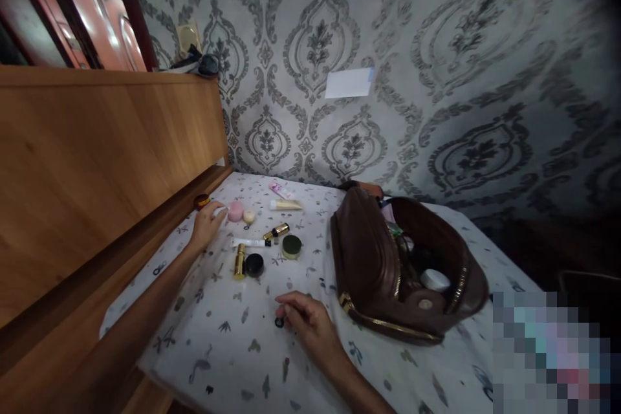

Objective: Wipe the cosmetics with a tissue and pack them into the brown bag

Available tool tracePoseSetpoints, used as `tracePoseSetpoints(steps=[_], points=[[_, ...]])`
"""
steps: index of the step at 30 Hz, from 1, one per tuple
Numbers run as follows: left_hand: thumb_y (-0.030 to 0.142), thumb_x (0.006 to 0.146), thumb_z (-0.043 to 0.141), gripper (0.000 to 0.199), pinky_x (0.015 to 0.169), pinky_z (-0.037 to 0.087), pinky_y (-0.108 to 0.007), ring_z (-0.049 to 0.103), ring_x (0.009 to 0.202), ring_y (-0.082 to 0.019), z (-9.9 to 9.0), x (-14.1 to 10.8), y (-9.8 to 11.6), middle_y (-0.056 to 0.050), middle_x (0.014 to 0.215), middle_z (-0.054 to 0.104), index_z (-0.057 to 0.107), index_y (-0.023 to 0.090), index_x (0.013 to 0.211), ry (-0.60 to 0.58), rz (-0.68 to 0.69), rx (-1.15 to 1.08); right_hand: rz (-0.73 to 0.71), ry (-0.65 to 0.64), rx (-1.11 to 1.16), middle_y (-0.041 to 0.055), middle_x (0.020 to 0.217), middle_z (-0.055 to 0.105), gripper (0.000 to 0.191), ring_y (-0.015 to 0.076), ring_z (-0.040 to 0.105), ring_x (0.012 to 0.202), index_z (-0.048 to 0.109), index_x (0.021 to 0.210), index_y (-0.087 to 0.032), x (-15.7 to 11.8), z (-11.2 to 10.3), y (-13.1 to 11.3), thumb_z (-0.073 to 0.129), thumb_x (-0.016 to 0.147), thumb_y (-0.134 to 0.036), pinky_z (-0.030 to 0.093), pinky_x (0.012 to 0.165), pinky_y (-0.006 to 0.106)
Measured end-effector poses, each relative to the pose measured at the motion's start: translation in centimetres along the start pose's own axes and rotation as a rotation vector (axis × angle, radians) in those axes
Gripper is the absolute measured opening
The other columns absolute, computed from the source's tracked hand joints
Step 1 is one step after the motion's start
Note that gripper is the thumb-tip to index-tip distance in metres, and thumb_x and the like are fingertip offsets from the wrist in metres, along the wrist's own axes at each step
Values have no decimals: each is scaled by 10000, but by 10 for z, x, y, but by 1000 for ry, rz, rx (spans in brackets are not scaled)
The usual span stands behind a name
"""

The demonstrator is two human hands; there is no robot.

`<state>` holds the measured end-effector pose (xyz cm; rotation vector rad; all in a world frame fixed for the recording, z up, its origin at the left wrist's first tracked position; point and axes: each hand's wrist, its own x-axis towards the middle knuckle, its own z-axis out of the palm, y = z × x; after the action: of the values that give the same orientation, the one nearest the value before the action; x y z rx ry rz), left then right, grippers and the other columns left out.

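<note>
Reaching to the back left of the printed cloth, my left hand [207,226] has its fingers closed around a small white thing [220,211], mostly hidden. It is just left of a pink jar [235,211] and below a dark red-brown jar [201,201]. Near the front middle, my right hand [308,323] pinches a small round black item [279,322] at its fingertips. Between the hands lie a gold tube [239,262], a black round case [255,264], a white tube [250,242], a black-and-gold tube [276,231] and a dark green round case [292,246].
An open brown bag [366,252] with items inside stands on the right. Farther back are a small cream jar [249,216], a cream tube [286,205] and a pink tube [280,190]. A wooden panel [111,162] borders the left, and a patterned wall [310,129] rises behind.
</note>
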<state>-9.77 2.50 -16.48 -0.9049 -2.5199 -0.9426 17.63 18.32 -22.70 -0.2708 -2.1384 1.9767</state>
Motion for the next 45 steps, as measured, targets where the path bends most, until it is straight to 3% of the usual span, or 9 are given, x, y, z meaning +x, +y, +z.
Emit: tracePoseSetpoints(steps=[5,10,18,22,25,28,33,39,45], points=[[332,891,446,360,1015,419,-339,578,1150,-231,35,30,-1,-93,1228,659,652,170,1138,-53,-6,65,-11,-14,-9,66,781,728,299,186,654,720,713,949,-172,-2,1,2,577,835,-413,499,675,299],[450,813,492,461,940,477,-406,610,1078,-305,50,35,5,-137,1161,670,674,156,1117,-150,-56,110,27,-13,77,30,744,703,222,149,646,692,714,929,-172,-7,6,1,561,817,-287,489,670,266],[571,799,450,437,840,524,-430,601,769,-238,30,33,17,-21,815,658,630,213,972,4,-66,129,22,20,149,-9,665,637,224,90,585,598,733,880,-141,-5,4,4,542,764,-152,477,624,217],[624,770,489,433,800,534,-391,603,693,-194,13,9,49,17,941,700,635,273,976,119,-65,19,-49,47,146,9,767,683,302,95,592,622,696,1064,-155,-4,4,5,607,778,-194,473,604,209],[649,795,484,468,872,510,-400,649,963,-272,16,-31,85,-31,1044,696,639,263,1010,54,126,-73,-94,125,79,46,1031,703,560,119,631,732,570,1285,-222,-5,4,3,693,739,-213,483,616,218],[567,861,490,422,895,497,-362,641,1001,-256,30,-74,118,-59,1081,674,628,240,1090,-87,431,-122,-121,209,43,82,1277,602,804,163,662,873,446,1398,-264,-7,3,0,745,658,-170,526,676,263],[355,935,413,306,813,490,-316,617,921,-237,52,-106,146,-59,1007,694,696,251,880,-68,772,-49,-269,413,-178,121,1265,605,753,260,566,1183,481,1351,-169,-12,-2,-4,744,646,-141,449,1025,416],[448,873,503,270,679,500,-264,633,738,-199,51,-99,139,-28,802,690,660,238,806,-155,596,-202,-140,307,-323,78,1203,627,814,271,589,1117,529,1290,-203,-13,-4,-2,876,556,-254,482,968,406],[584,789,527,385,384,340,-234,377,323,-121,39,-103,141,84,392,424,646,221,739,-341,33,-198,-157,182,-354,98,1304,602,859,276,562,1205,480,1373,-209,-16,-4,-5,864,615,-337,440,1025,389]])
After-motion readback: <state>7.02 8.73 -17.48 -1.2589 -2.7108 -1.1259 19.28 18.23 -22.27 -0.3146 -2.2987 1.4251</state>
